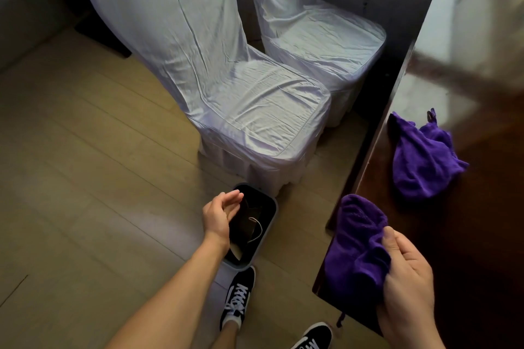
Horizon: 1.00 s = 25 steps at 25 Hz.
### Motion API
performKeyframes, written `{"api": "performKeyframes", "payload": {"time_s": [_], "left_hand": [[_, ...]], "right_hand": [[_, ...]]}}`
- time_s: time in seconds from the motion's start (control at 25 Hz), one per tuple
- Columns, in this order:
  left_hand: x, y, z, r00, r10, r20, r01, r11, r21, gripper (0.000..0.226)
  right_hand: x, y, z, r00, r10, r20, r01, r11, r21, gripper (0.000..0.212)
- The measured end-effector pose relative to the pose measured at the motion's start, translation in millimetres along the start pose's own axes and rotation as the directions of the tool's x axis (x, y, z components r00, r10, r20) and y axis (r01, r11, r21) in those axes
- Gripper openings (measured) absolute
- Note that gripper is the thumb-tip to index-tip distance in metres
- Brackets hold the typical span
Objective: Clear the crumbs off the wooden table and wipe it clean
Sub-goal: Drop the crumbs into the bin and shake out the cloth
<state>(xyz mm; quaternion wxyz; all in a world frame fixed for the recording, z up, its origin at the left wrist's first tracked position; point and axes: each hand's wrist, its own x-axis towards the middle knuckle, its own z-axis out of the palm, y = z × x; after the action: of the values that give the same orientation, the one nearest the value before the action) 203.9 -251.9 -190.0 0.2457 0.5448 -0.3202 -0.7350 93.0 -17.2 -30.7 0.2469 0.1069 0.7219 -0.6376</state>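
1. My left hand [219,215] is half open and cupped over the small bin [266,238] on the floor, at about 7 o'clock in my view; it holds nothing that I can see (if crumbs are falling from it, they are too small to tell).
2. My right hand [408,283] holds a bunched purple cloth [357,246] between thumb and fingers, at the near corner of the dark wooden surface [482,207], around 5 o'clock.
3. I judge this cloth soft, light and limp. It will fold under any push, so I should take it in a full palm, gathered as a pad, not by one edge.
4. Its long axis runs from my palm toward 11 o'clock, and the free end lies over the surface edge.
5. A second purple cloth [422,159] lies crumpled on the surface at 3 o'clock, apart from my hand, its long axis roughly 12 to 6.
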Motion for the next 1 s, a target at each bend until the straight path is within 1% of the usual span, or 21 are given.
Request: {"api": "performKeyframes", "payload": {"time_s": [0.08,0.16,0.24,0.28,0.32,0.36,0.4,0.44,0.48,0.52,0.68,0.8,1.0], "left_hand": [[3,-2,2,0.997,0.082,0.01,-0.083,0.984,0.155,0.028],[6,-4,1,0.995,0.091,0.035,-0.097,0.962,0.255,0.024],[10,-7,-2,0.997,0.073,0.041,-0.082,0.944,0.319,0.03],[13,-8,-5,0.995,0.079,0.057,-0.096,0.913,0.398,0.035],[15,-9,-7,0.989,0.099,0.107,-0.142,0.828,0.542,0.04],[16,-10,-9,0.977,0.117,0.18,-0.211,0.668,0.713,0.044],[16,-11,-11,0.961,0.121,0.248,-0.275,0.466,0.841,0.048],[14,-12,-12,0.945,0.124,0.302,-0.326,0.294,0.899,0.053],[12,-12,-12,0.929,0.131,0.345,-0.365,0.186,0.912,0.056],[9,-12,-12,0.915,0.137,0.379,-0.395,0.123,0.91,0.059],[2,-12,-11,0.892,0.123,0.435,-0.433,-0.045,0.9,0.066],[-2,-10,-7,0.885,0.116,0.452,-0.441,-0.109,0.891,0.067],[-10,-3,-1,0.872,0.109,0.477,-0.46,-0.151,0.875,0.068]], "right_hand": [[1,0,-1,1.0,0.007,0.002,-0.007,1.0,0.003,0.023],[2,0,-2,1.0,0.007,0.0,-0.007,1.0,-0.001,0.024],[2,1,-2,1.0,0.004,-0.002,-0.004,1.0,-0.004,0.025],[2,1,-2,1.0,0.003,-0.004,-0.003,1.0,0.0,0.025],[2,1,-2,1.0,0.002,-0.007,-0.002,1.0,0.006,0.026],[2,1,-2,1.0,0.003,-0.011,-0.003,1.0,0.011,0.026],[2,1,-2,1.0,0.004,-0.011,-0.004,1.0,0.012,0.026],[1,0,-1,1.0,0.004,-0.009,-0.004,1.0,0.011,0.026],[1,0,-1,1.0,0.003,-0.007,-0.003,1.0,0.015,0.025],[0,-1,-1,1.0,0.002,-0.007,-0.002,1.0,0.023,0.025],[-2,-3,-1,1.0,-0.002,-0.004,0.003,0.999,0.053,0.024],[-4,-5,-5,1.0,-0.007,-0.013,0.008,0.998,0.068,0.025],[-6,-11,-20,1.0,-0.029,-0.003,0.029,0.996,0.084,0.027]]}}
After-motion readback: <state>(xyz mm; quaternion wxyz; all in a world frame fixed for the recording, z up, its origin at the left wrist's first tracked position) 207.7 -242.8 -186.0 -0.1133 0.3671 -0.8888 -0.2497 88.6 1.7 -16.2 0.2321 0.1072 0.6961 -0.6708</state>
